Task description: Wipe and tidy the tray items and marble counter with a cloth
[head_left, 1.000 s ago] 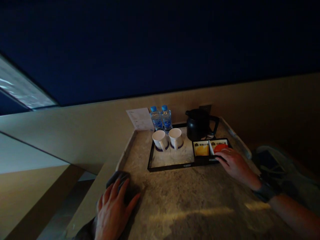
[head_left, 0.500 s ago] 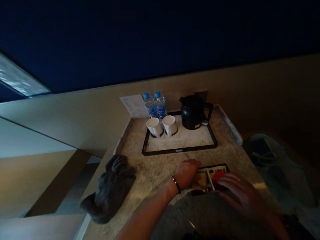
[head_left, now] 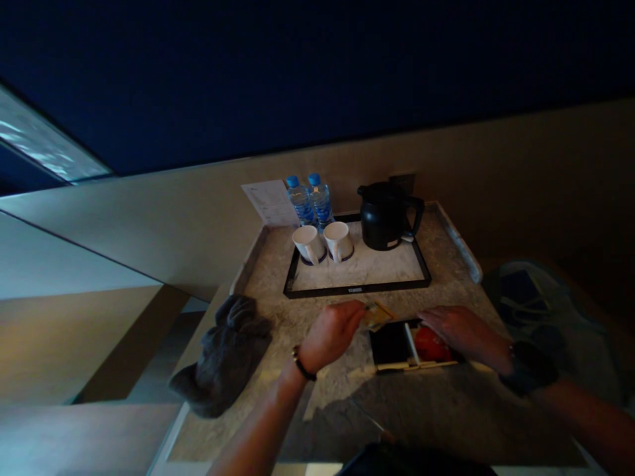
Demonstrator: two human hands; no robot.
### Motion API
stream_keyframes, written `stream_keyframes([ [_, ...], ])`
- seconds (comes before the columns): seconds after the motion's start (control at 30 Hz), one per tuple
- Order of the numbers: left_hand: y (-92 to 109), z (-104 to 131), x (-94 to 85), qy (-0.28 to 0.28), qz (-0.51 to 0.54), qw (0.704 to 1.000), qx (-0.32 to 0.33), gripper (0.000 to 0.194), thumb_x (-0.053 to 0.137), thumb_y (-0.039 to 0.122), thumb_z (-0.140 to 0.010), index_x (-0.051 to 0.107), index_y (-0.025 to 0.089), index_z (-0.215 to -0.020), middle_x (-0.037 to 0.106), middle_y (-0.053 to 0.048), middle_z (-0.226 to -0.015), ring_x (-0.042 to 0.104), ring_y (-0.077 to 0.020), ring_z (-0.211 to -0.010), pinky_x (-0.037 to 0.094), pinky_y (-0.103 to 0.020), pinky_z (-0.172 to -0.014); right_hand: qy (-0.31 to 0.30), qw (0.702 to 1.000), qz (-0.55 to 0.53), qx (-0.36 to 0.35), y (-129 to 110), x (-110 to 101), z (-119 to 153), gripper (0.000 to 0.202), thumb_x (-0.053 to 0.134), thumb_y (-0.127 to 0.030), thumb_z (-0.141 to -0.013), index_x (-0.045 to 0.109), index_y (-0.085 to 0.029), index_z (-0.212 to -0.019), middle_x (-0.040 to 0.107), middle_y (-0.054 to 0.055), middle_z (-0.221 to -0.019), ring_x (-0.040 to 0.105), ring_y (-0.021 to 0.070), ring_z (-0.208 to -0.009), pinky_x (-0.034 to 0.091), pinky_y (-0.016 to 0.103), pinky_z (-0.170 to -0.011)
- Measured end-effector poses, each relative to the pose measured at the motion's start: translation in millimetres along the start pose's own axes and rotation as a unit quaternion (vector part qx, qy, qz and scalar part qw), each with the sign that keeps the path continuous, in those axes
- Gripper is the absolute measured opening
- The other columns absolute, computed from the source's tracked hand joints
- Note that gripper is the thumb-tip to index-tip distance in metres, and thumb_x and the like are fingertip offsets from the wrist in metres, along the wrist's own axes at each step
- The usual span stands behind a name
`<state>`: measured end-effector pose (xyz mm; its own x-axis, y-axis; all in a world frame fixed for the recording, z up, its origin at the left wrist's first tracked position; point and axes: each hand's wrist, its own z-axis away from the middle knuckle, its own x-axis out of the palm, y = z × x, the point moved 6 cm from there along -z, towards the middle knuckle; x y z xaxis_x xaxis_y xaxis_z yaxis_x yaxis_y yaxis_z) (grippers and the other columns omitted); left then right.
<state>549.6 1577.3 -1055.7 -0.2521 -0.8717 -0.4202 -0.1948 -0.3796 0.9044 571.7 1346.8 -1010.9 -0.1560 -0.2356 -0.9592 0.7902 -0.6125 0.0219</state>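
My left hand (head_left: 331, 335) pinches a thin, tilted golden-yellow packet (head_left: 378, 315), which juts out to its right, one edge more orange. Further right, a black box (head_left: 389, 344) with a pale divider holds a red packet (head_left: 429, 346) beside my right hand (head_left: 459, 326), whose grip I can't tell.

My left hand (head_left: 331, 336) hides one end of the yellow packet (head_left: 378, 315), and its print is too blurry to read. My right hand (head_left: 456, 329) covers the far right corner of the black box (head_left: 389, 344) and part of the red stuff (head_left: 430, 344) inside. My left arm (head_left: 278, 410) gets cut off at the bottom. The words on the white paper (head_left: 272, 201) are too tiny. The mugs (head_left: 306, 241) hide the bottoms of the bottles (head_left: 300, 201).
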Motion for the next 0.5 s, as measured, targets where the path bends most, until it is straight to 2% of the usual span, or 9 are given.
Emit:
stream_keyframes([
  [0.03, -13, 9, -10.2, 0.01, 0.052, 0.998, -0.044, 0.035, 0.037, 0.037, -0.097, 0.056, 0.016, -0.077, 0.059, -0.001, -0.067, 0.057, -0.0109, -0.061, 0.044, -0.02, -0.06, 0.002, 1.0, 0.006, -0.015, 0, -3, 1, 0.033, 0.049, 0.004, -0.082, 0.068, -0.007, -0.107, 0.068, 0.015, -0.102, 0.067, 0.027, -0.086, 0.06, 0.037, -0.073],
  [0.1, -46, 29, -15.7, -0.01, 0.124, 0.984, -0.129, 0.039, 0.039, 0.046, -0.094, 0.053, 0.016, -0.073, 0.053, 0.002, -0.06, 0.051, -0.0095, -0.054, 0.04, -0.02, -0.053, 0.013, 0.999, 0.02, -0.04, -2, -8, 4, 0.032, 0.049, 0.004, -0.082, 0.068, -0.004, -0.107, 0.067, 0.017, -0.105, 0.066, 0.0289, -0.089, 0.06, 0.04, -0.074],
  [0.17, -77, 50, -4.3, -0.072, 0.148, 0.969, -0.185, 0.039, 0.04, 0.048, -0.091, 0.056, 0.016, -0.076, 0.053, 0.002, -0.059, 0.05, -0.0097, -0.052, 0.038, -0.02, -0.05, 0.042, 0.997, 0.032, -0.052, -5, -12, 7, 0.024, 0.055, -0.002, -0.085, 0.068, -0.005, -0.105, 0.067, 0.016, -0.105, 0.065, 0.0292, -0.09, 0.06, 0.042, -0.077],
  [0.23, -101, 68, 7.3, -0.108, 0.098, 0.964, -0.22, 0.035, 0.042, 0.043, -0.089, 0.061, 0.015, -0.083, 0.059, 0.0, -0.064, 0.053, -0.0114, -0.054, 0.039, -0.021, -0.052, 0.063, 0.996, 0.045, -0.048, -8, -13, 7, 0.026, 0.066, -0.009, -0.082, 0.066, -0.006, -0.108, 0.066, 0.015, -0.108, 0.064, 0.0293, -0.093, 0.06, 0.043, -0.079],
  [0.27, -110, 75, 7.9, -0.101, 0.053, 0.966, -0.234, 0.033, 0.042, 0.041, -0.089, 0.063, 0.015, -0.09, 0.063, -0.002, -0.068, 0.056, -0.013, -0.057, 0.04, -0.022, -0.055, 0.063, 0.996, 0.052, -0.039, -8, -11, 6, 0.033, 0.071, -0.011, -0.079, 0.065, -0.007, -0.111, 0.065, 0.015, -0.109, 0.064, 0.029, -0.093, 0.06, 0.043, -0.077],
  [0.33, -117, 84, -5.3, -0.038, -0.042, 0.964, -0.26, 0.035, 0.041, 0.039, -0.09, 0.062, 0.015, -0.105, 0.068, -0.005, -0.078, 0.062, -0.0166, -0.068, 0.043, -0.025, -0.062, 0.04, 0.997, 0.068, -0.023, -7, -5, 3, 0.038, 0.074, -0.008, -0.075, 0.064, -0.007, -0.112, 0.066, 0.013, -0.103, 0.065, 0.0268, -0.087, 0.061, 0.04, -0.071],
  [0.43, -120, 93, -48.1, 0.079, -0.161, 0.935, -0.305, 0.041, 0.037, 0.041, -0.093, 0.059, 0.017, -0.116, 0.07, -0.008, -0.095, 0.066, -0.0213, -0.087, 0.047, -0.028, -0.076, 0.015, 0.996, 0.085, -0.036, -5, 1, -1, 0.026, 0.063, 0.0, -0.076, 0.067, -0.009, -0.1, 0.068, 0.008, -0.087, 0.065, 0.0227, -0.073, 0.06, 0.035, -0.062],
  [0.5, -129, 96, -74.0, 0.113, -0.242, 0.904, -0.333, 0.042, 0.035, 0.042, -0.094, 0.06, 0.016, -0.115, 0.068, -0.012, -0.107, 0.063, -0.0256, -0.101, 0.047, -0.033, -0.086, 0.015, 0.994, 0.09, -0.061, -5, 2, -1, 0.032, 0.056, 0.005, -0.075, 0.067, -0.007, -0.103, 0.069, 0.008, -0.09, 0.066, 0.0228, -0.075, 0.06, 0.034, -0.062],
])
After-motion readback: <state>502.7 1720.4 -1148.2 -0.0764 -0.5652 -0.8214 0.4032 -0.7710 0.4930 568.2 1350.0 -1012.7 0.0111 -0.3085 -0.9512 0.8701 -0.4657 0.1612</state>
